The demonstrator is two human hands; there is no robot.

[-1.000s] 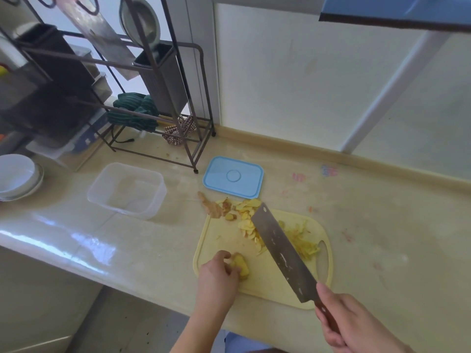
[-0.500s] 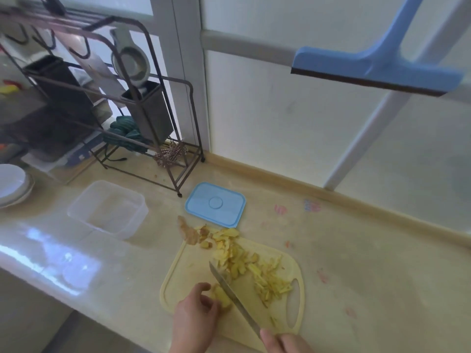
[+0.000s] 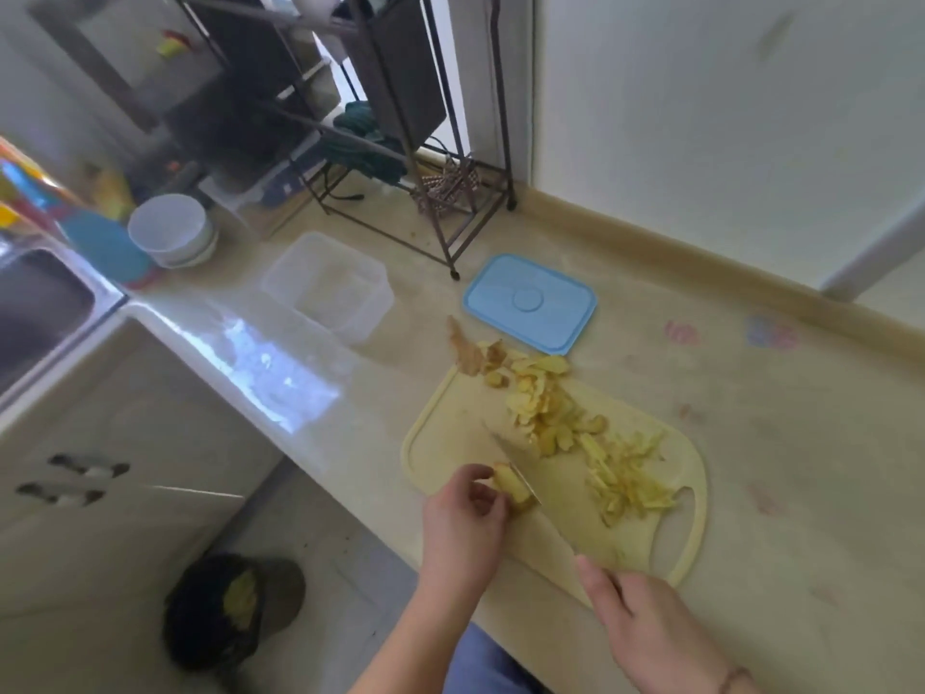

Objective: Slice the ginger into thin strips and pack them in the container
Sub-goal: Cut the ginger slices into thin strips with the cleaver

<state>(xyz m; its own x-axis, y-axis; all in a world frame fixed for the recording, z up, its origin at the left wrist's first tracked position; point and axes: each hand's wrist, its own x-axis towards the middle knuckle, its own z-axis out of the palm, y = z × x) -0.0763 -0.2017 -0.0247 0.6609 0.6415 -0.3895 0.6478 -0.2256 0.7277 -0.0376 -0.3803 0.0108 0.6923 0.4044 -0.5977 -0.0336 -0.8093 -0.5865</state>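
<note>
Slicing now: I'm bringing the steel cleaver (image 3: 520,480), raised a second ago, onto the yellow ginger chunk (image 3: 511,488) at lower centre, left hand (image 3: 463,518) pinching it, right hand (image 3: 645,628) gripping the handle; clear plastic container (image 3: 330,285) sitting unfilled.

Beige countertop (image 3: 751,493) w/ faint pink (image 3: 679,334) & blue (image 3: 771,332) stains near back edge. Dark wire rack (image 3: 440,142) stands at rear-left of counter, by the wall; green cloth (image 3: 368,142) bunched inside it, brown patterned item (image 3: 447,185) at its base. White bowls (image 3: 172,230) stacked left of rack, blue plate-like thing (image 3: 107,250) just beside them. Sink (image 3: 35,313) at far left edge, blurred colourful packaging behind it. Cabinet fronts under counter w/ two metal handles (image 3: 75,478). Black bin bag (image 3: 225,608) on floor below, yellowish scraps inside. White wall panels (image 3: 701,117) behind counter.
</note>
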